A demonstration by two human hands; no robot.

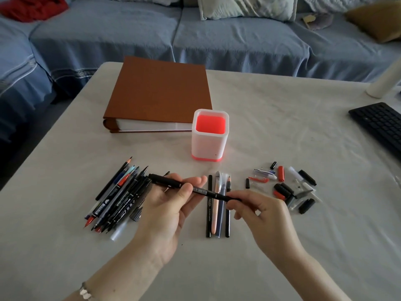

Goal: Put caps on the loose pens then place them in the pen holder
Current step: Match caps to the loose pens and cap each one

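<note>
left grip holds black pen mid-barrel | right grip pinches its right end, possibly a cap | pen held over table, nearer the person than the pen holder

1. The table, under a pale cloth, carries a brown album at its far left.
2. A white pen holder stands upright just in front of the album.
3. Nearer, loose pens are heaped on the left, with four pens side by side in the middle and scattered caps on the right.
4. A black keyboard lies at the right edge.
</note>
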